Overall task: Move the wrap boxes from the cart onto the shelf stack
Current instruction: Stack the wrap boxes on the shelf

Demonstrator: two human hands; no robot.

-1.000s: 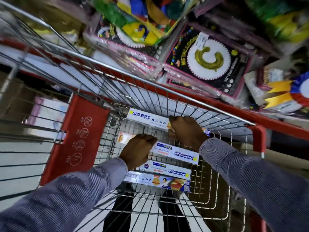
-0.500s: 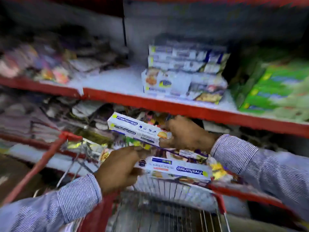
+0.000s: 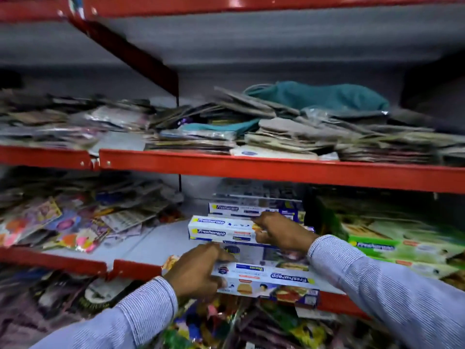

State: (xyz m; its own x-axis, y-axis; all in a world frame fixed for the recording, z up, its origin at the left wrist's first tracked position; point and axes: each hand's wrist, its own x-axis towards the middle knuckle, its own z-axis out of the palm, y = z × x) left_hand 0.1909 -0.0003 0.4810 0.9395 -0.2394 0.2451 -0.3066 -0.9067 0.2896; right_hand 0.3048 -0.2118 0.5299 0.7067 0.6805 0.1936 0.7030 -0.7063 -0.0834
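My right hand point(image 3: 279, 231) grips a long white and blue Freshwrap box point(image 3: 219, 229) by its right end and holds it level against the stack of wrap boxes point(image 3: 251, 210) on the middle shelf. My left hand point(image 3: 196, 272) holds a second Freshwrap box point(image 3: 271, 280) by its left end, lower down, over the shelf's red front edge point(image 3: 136, 269). The cart is out of view.
Green Freshwrap boxes point(image 3: 402, 248) lie to the right of the stack. Loose colourful packets point(image 3: 63, 222) cover the shelf's left part, with bare white shelf between them and the stack. The shelf above point(image 3: 251, 170) carries piles of flat packs. More packets fill the shelf below.
Both hands lifted a box each out of the cart and carried them up to the shelf. The right hand's box now reaches the stack; the cart has dropped out of view.
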